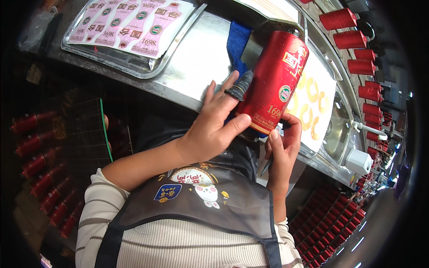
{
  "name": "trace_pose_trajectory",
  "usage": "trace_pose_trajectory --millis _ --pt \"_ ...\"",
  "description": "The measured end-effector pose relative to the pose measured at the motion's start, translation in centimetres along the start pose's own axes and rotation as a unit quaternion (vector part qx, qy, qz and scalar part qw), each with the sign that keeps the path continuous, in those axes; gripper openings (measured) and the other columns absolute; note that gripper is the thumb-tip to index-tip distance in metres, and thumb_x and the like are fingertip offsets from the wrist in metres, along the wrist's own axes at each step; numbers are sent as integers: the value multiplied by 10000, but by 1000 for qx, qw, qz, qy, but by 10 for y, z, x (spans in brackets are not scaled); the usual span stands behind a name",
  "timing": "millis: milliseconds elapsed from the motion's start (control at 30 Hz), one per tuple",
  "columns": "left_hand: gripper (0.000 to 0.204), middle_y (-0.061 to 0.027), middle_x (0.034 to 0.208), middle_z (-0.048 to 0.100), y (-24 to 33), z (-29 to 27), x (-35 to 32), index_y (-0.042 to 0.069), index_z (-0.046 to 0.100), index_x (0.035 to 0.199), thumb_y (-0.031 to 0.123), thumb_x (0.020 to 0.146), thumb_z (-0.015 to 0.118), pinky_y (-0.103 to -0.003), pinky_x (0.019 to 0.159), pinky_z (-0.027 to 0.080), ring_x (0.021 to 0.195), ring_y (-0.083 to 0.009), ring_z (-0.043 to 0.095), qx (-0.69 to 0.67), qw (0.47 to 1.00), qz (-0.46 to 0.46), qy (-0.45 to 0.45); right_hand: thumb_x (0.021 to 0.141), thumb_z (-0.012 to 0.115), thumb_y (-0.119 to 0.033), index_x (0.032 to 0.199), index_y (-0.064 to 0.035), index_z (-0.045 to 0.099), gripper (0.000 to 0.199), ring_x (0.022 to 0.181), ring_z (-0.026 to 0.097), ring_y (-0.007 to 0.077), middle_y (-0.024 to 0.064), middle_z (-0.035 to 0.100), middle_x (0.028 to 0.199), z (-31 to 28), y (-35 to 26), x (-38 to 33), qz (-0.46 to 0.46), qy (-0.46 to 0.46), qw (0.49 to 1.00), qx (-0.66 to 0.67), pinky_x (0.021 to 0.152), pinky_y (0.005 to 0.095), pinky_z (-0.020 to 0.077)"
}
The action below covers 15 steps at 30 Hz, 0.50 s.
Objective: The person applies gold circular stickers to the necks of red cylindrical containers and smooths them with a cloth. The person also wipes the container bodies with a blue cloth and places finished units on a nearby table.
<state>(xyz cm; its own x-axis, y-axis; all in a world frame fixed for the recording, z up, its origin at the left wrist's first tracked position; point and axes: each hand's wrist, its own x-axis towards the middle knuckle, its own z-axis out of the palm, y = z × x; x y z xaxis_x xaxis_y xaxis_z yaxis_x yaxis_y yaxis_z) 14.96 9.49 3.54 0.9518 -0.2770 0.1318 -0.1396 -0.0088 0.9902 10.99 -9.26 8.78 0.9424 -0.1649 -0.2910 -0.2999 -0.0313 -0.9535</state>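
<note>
Two bare hands grip the tall red cylindrical labelled bottle (275, 80) at one o'clock over the steel counter (196, 58): the left hand (214, 127) presses its side, the right hand (281, 143) cups its base, so firm, even thumb pressure seems wise.

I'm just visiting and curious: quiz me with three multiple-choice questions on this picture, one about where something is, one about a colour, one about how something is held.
1. Where does the sheet of pink labels lie?
A. in a metal tray
B. on the floor
C. in the sink

2. What colour is the bottle being handled?
A. green
B. red
C. white

3. How is the bottle held?
A. standing alone on the counter
B. lying in the tray
C. tilted, between the left hand and right hand

Answers: 1 A, the sheet rests inside the tray's rim; 2 B, its body is glossy red; 3 C, both hands touch its lower end.
</note>
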Motion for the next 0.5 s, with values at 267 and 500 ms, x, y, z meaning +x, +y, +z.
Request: trace_pose_trajectory --millis 267,500 --pt "529 -256 1502 442 -12 4 -3 -17 473 1441 242 993 580 -476 1213 150 1461 -366 336 -184 981 -54 36 929 686 -191 1284 -13 441 466 655 458 56 55 555 1039 8 4 0 -33 23 999 -12 552 196 346" --pt "525 -255 1509 430 -22 5 -3 -5 477 1441 248 994 585 -454 1202 184 1457 -365 340 -140 989 -17 34 934 700 -169 1274 -24 441 451 767 534 47 68 543 1178 2 2 0 -9 3 1000 -9 612 171 384"
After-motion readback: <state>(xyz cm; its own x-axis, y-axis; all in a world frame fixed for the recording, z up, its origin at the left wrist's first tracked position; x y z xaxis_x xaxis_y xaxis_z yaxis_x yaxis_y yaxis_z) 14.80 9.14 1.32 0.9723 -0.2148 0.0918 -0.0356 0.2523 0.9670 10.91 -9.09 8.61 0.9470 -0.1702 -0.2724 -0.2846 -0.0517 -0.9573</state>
